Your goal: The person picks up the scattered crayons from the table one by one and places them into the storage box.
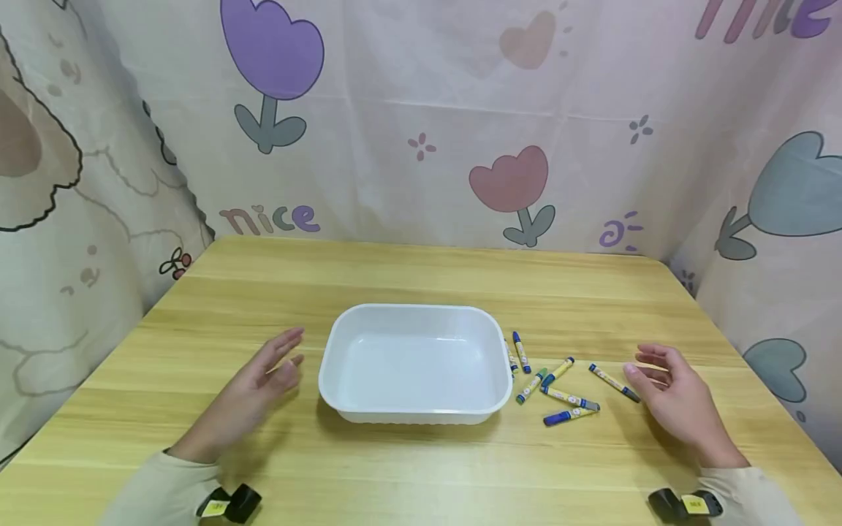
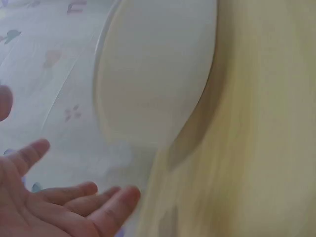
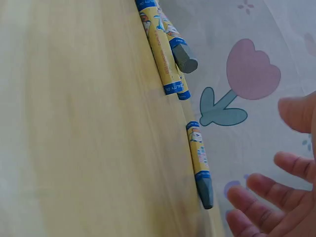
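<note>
A white rectangular plastic basin (image 1: 416,418) stands in the middle of the table, its inside bare. Just left of it hovers my left hand (image 1: 262,383), fingers relaxed and apart from the basin; the left wrist view shows the basin's side wall (image 2: 153,74) beyond the spread fingers. Several oil crayons in yellow wrappers with blue bands lie scattered to the basin's right, one partly hidden by its rim. A dark-tipped crayon (image 1: 613,382) lies closest to my right hand (image 1: 680,398), which holds nothing. In the right wrist view that crayon (image 3: 199,158) lies apart from the loosely spread fingers.
The wood-grain table (image 1: 421,475) reaches back to a printed curtain (image 1: 395,168) with tulips and hearts, which also hangs at both sides. A crayon pair (image 1: 569,416) lies crossed near the basin's front right corner. Each wrist wears a small black camera.
</note>
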The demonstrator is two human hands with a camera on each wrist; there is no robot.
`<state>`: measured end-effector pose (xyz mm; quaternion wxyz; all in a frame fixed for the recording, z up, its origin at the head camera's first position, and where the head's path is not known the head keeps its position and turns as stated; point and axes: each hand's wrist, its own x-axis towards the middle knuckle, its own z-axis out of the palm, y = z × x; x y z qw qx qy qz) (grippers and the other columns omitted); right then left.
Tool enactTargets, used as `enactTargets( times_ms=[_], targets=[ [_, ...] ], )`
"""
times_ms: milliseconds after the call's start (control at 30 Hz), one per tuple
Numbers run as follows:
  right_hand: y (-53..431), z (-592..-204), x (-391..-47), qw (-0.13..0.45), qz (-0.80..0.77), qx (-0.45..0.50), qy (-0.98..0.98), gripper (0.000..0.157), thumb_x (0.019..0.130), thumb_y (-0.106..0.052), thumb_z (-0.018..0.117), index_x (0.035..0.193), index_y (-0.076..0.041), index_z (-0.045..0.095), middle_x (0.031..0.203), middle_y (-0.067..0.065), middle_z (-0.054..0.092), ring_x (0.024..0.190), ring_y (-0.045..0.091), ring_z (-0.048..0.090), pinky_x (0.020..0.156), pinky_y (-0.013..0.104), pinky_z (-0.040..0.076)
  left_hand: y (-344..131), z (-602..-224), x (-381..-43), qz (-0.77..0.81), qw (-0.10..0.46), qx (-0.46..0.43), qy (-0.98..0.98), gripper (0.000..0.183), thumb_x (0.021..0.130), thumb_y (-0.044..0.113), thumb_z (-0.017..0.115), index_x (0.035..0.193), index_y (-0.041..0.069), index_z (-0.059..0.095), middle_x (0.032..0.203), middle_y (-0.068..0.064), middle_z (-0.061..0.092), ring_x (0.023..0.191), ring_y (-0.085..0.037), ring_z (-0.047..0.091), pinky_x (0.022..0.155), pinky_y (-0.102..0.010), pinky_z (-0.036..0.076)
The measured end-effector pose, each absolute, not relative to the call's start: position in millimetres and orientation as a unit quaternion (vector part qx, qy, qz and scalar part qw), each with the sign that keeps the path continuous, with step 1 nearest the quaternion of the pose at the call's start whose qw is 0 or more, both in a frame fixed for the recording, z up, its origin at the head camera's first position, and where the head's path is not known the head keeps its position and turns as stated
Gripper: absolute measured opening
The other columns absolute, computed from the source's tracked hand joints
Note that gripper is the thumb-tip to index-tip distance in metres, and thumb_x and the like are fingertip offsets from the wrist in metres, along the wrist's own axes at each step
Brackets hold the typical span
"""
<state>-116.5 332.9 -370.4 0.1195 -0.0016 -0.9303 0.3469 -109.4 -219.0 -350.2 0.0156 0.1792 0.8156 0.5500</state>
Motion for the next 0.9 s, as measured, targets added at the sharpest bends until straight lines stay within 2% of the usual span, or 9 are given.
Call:
enactTargets(
  times_ms=[67, 133, 200, 300, 367, 467, 600, 767, 900],
  targets=[
    [334, -375, -119, 0.108, 0.356, -0.017, -0.928, 0.051, 0.097, -0.027, 0.061, 0.133, 0.006, 0.045, 0.124, 0.030, 0.053, 0.096, 0.018, 0.060, 0.068, 0.007, 0.042, -212, -353, -107, 0.573, 0.026, 0.183, 0.799, 0.052, 0.105, 0.013, 0.042, 0.152, 0.002, 0.022, 0.155, -0.026, 0.019, 0.132, -0.052, 0.032, 0.095, -0.043, 0.048],
    [335, -380, -120, 0.084, 0.362, -0.035, -0.928, 0.050, 0.098, -0.030, 0.060, 0.131, 0.006, 0.047, 0.124, 0.029, 0.054, 0.097, 0.015, 0.058, 0.067, 0.009, 0.043, -205, -356, -103, 0.581, 0.034, 0.181, 0.793, 0.053, 0.103, 0.012, 0.048, 0.150, 0.000, 0.026, 0.154, -0.027, 0.021, 0.131, -0.049, 0.036, 0.093, -0.036, 0.050],
    [336, -383, -121, 0.063, 0.357, -0.043, -0.931, 0.050, 0.098, -0.031, 0.059, 0.130, 0.006, 0.049, 0.124, 0.029, 0.055, 0.098, 0.023, 0.059, 0.067, 0.012, 0.043, -200, -359, -100, 0.583, 0.043, 0.172, 0.793, 0.055, 0.101, 0.013, 0.053, 0.149, 0.002, 0.029, 0.154, -0.026, 0.022, 0.131, -0.048, 0.037, 0.092, -0.033, 0.050],
    [336, -386, -123, 0.053, 0.335, -0.038, -0.940, 0.047, 0.097, -0.031, 0.061, 0.125, 0.006, 0.054, 0.116, 0.025, 0.061, 0.093, 0.022, 0.059, 0.065, 0.016, 0.044, -193, -363, -96, 0.586, 0.061, 0.165, 0.791, 0.055, 0.099, 0.015, 0.057, 0.149, 0.006, 0.034, 0.154, -0.026, 0.023, 0.130, -0.044, 0.041, 0.092, -0.031, 0.050],
    [336, -388, -125, 0.060, 0.321, -0.021, -0.945, 0.043, 0.095, -0.028, 0.065, 0.120, 0.005, 0.059, 0.106, 0.020, 0.065, 0.084, 0.016, 0.059, 0.063, 0.019, 0.044, -190, -365, -95, 0.586, 0.066, 0.170, 0.789, 0.054, 0.099, 0.015, 0.058, 0.148, 0.006, 0.035, 0.153, -0.025, 0.025, 0.127, -0.038, 0.047, 0.092, -0.028, 0.050],
    [334, -390, -130, 0.067, 0.304, 0.010, -0.950, 0.034, 0.090, -0.021, 0.071, 0.113, 0.004, 0.064, 0.093, 0.009, 0.068, 0.072, 0.007, 0.056, 0.059, 0.022, 0.044, -188, -368, -94, 0.592, 0.076, 0.176, 0.783, 0.053, 0.100, 0.014, 0.056, 0.148, 0.003, 0.035, 0.152, -0.026, 0.027, 0.121, -0.022, 0.055, 0.090, -0.023, 0.049],
    [332, -391, -133, 0.076, 0.282, 0.040, -0.956, 0.022, 0.086, -0.009, 0.073, 0.105, 0.000, 0.067, 0.083, 0.001, 0.066, 0.066, 0.004, 0.052, 0.056, 0.022, 0.042, -189, -368, -94, 0.603, 0.087, 0.167, 0.775, 0.054, 0.100, 0.014, 0.056, 0.148, 0.001, 0.034, 0.152, -0.025, 0.026, 0.117, -0.010, 0.056, 0.090, -0.021, 0.048],
    [331, -385, -134, 0.077, 0.276, 0.044, -0.957, 0.017, 0.091, -0.004, 0.066, 0.106, 0.002, 0.068, 0.082, 0.002, 0.063, 0.066, 0.005, 0.049, 0.055, 0.022, 0.041, -191, -366, -97, 0.606, 0.083, 0.174, 0.772, 0.053, 0.100, 0.013, 0.056, 0.146, -0.002, 0.034, 0.152, -0.027, 0.025, 0.120, -0.017, 0.055, 0.090, -0.022, 0.049],
    [334, -381, -134, 0.055, 0.310, 0.029, -0.949, 0.025, 0.096, -0.007, 0.059, 0.118, 0.006, 0.064, 0.088, 0.006, 0.061, 0.070, 0.006, 0.050, 0.055, 0.022, 0.043, -190, -364, -98, 0.610, 0.093, 0.160, 0.771, 0.054, 0.100, 0.014, 0.056, 0.147, -0.001, 0.033, 0.154, -0.024, 0.022, 0.125, -0.030, 0.051, 0.091, -0.022, 0.048]
  ],
)
